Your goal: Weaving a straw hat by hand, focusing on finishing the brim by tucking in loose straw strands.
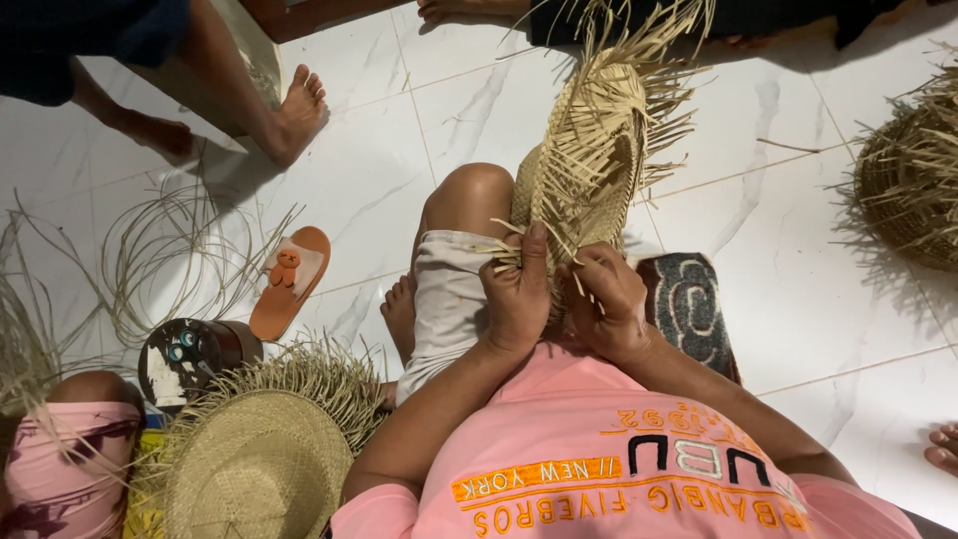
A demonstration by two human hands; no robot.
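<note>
At the far left of the scene, loose pale straw strands curl over the white marble-patterned tile floor. Near them lies an orange flat sandal and a dark round tin of small tools. At the near left sits a finished round woven straw hat with a fringed brim, just beside another person's knee in pink cloth.

In the middle, the left hand is curled closed, thumb pressed up along the weave, pinching a few flat strands at the near edge of the half-woven tan straw hat. That hat rests against the person's bent knee and stretches away, its far end bristling with unwoven ends. The right hand is also closed tight, fingers folded round strands at the same edge, touching the left.

Judging from this, the risks are:
1. Dry strands may crack where the fingers bend them sharply.
2. If either pinch loosens, the last crossings could slip open.
3. The long loose ends may tangle.

At the far right, 1 more rough unfinished straw piece lies well apart.
</note>
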